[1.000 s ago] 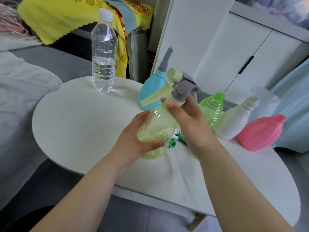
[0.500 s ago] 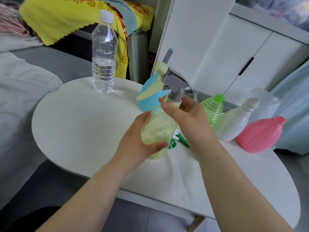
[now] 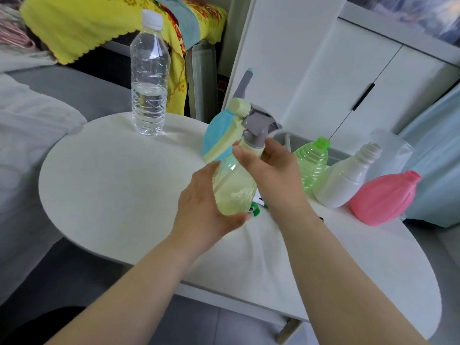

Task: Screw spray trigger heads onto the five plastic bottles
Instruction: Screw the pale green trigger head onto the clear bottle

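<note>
Pale-yellow bottle [image 3: 234,188] looks light, thin-walled: left hand [image 3: 206,207] wraps its belly, right hand [image 3: 276,175] pinches the trigger head [image 3: 257,123] collar.

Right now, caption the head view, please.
Left hand grips the yellow bottle; right hand grips the neck of its trigger head.

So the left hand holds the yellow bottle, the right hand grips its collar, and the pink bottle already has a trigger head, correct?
Not quite: the head view shows the pink bottle with a bare, open neck. The left hand holds the yellow bottle; the right hand grips its collar.
</note>
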A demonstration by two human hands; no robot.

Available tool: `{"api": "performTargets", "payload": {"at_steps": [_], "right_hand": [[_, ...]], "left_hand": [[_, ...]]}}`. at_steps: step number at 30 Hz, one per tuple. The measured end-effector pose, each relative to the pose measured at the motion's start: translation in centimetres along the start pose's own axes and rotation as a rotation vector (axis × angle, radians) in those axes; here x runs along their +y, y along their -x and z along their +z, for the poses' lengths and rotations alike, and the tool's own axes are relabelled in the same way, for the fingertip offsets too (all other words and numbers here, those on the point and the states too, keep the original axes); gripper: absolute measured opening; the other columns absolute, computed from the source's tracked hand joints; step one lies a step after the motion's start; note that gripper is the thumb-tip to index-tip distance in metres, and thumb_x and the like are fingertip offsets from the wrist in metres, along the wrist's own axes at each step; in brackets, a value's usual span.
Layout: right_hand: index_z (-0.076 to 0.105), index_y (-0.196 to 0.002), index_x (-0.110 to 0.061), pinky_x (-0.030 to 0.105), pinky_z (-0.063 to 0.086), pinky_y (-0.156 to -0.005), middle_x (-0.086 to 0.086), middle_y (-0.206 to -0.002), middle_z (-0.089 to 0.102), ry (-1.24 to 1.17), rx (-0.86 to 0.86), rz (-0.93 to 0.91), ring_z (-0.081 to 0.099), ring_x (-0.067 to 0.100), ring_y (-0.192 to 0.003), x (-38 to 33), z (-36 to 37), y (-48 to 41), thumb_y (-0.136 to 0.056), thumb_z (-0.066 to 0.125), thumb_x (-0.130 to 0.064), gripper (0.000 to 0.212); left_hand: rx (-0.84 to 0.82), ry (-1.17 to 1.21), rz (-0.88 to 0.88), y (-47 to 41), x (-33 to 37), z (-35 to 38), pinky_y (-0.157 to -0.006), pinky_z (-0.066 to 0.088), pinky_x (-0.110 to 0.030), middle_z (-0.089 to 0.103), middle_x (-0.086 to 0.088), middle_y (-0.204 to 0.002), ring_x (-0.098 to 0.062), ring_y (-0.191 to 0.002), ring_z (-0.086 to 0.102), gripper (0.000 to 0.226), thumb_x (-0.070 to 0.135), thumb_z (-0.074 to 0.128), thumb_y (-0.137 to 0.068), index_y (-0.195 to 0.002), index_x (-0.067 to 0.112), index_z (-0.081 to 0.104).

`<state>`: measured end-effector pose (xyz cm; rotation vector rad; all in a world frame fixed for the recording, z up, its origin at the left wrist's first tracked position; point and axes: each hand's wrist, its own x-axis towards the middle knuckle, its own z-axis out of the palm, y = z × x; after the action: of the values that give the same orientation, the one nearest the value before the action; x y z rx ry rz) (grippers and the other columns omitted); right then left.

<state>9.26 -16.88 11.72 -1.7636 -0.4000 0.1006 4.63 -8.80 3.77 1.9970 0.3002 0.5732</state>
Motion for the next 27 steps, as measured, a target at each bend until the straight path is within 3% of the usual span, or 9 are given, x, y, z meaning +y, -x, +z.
{"api": "performTargets", "payload": {"at_steps": [4, 6, 8, 11, 14, 17, 21, 24, 27], "right_hand": [[0.067, -0.086, -0.014, 0.048, 0.053, -0.088, 0.023, -0.1, 0.068, -0.08, -0.085, -0.002, 0.065, 0.035, -0.092, 0.1, -0.4, -0.1, -0.077, 0.067, -0.012, 0.01], [0.067, -0.086, -0.013, 0.048, 0.052, -0.086, 0.026, -0.1, 0.068, -0.096, -0.081, -0.015, 0.065, 0.031, -0.085, 0.2, -0.2, -0.1, -0.077, 0.066, -0.011, 0.009], [0.067, -0.081, -0.015, 0.045, 0.053, -0.082, 0.022, -0.09, 0.07, -0.084, -0.036, -0.033, 0.063, 0.023, -0.08, 0.4, 0.1, -0.2, -0.076, 0.067, -0.012, 0.006], [0.065, -0.074, -0.021, 0.031, 0.053, -0.069, -0.008, -0.065, 0.066, -0.015, 0.084, -0.071, 0.061, 0.01, -0.068, 1.0, 0.9, 0.0, -0.075, 0.068, -0.017, 0.005], [0.063, -0.068, -0.024, 0.022, 0.047, -0.058, -0.015, -0.052, 0.06, 0.01, 0.13, -0.085, 0.054, 0.003, -0.056, 1.1, 1.2, 0.1, -0.073, 0.068, -0.019, 0.008], [0.065, -0.068, -0.021, 0.032, 0.051, -0.066, -0.001, -0.062, 0.064, -0.042, 0.103, -0.049, 0.056, 0.013, -0.065, 1.0, 0.9, 0.1, -0.072, 0.07, -0.018, 0.007], [0.067, -0.072, -0.02, 0.032, 0.052, -0.071, 0.019, -0.089, 0.069, -0.081, -0.014, -0.011, 0.058, 0.021, -0.069, 0.8, 0.2, 0.0, -0.074, 0.068, -0.015, 0.006], [0.067, -0.073, -0.023, 0.016, 0.052, -0.067, -0.004, -0.095, 0.067, -0.155, -0.091, -0.018, 0.061, 0.0, -0.068, 0.8, 0.0, -0.3, -0.075, 0.067, -0.012, 0.011], [0.068, -0.072, -0.023, 0.017, 0.054, -0.068, -0.015, -0.086, 0.072, -0.201, -0.071, -0.001, 0.063, -0.002, -0.069, 1.1, -0.1, -0.3, -0.073, 0.069, -0.012, 0.012]], "left_hand": [[-0.29, 0.177, -0.06, -1.2, -1.0, -1.8, -0.075, 0.034, -0.005, 0.038, 0.033, -0.101, -0.004, -0.106, 0.04, 0.084, 0.02, 0.078, -0.058, -0.12, 0.042, 0.026], [-0.219, 0.179, -0.084, -1.0, -1.3, -1.4, -0.076, 0.033, -0.005, 0.044, 0.032, -0.104, -0.006, -0.108, 0.044, 0.081, 0.023, 0.08, -0.056, -0.121, 0.039, 0.033], [-0.019, 0.029, -0.041, -0.1, -0.8, -0.4, -0.084, 0.033, -0.019, 0.054, 0.015, -0.113, -0.015, -0.11, 0.049, 0.083, 0.03, 0.081, -0.053, -0.124, 0.026, 0.038], [0.128, -0.105, 0.077, 0.5, -0.1, 0.4, -0.079, 0.036, -0.027, 0.059, 0.001, -0.109, -0.021, -0.1, 0.055, 0.079, 0.032, 0.082, -0.049, -0.117, 0.018, 0.044], [-0.043, 0.07, 0.069, 0.1, -0.4, -0.7, -0.083, 0.035, -0.006, 0.047, 0.025, -0.1, 0.015, -0.094, 0.045, 0.075, 0.026, 0.082, -0.051, -0.108, 0.046, 0.038], [-0.269, 0.228, 0.019, -0.5, -1.1, -2.1, -0.065, 0.025, 0.012, 0.036, 0.039, -0.098, 0.038, -0.087, 0.033, 0.073, 0.013, 0.078, -0.059, -0.092, 0.058, 0.03], [-0.224, 0.292, -0.059, -0.9, -1.5, -2.2, -0.078, 0.037, -0.004, 0.048, 0.032, -0.1, -0.001, -0.106, 0.048, 0.066, 0.013, 0.08, -0.056, -0.094, 0.05, 0.041], [0.032, 0.023, -0.051, 0.0, -0.8, -0.7, -0.083, 0.039, -0.025, 0.046, 0.022, -0.096, -0.006, -0.096, 0.044, 0.074, 0.031, 0.083, -0.049, -0.11, 0.031, 0.042], [0.03, 0.012, 0.006, 0.3, -0.2, -0.7, -0.083, 0.038, -0.019, 0.043, 0.02, -0.098, 0.0, -0.092, 0.043, 0.074, 0.031, 0.084, -0.048, -0.109, 0.032, 0.041]]}}
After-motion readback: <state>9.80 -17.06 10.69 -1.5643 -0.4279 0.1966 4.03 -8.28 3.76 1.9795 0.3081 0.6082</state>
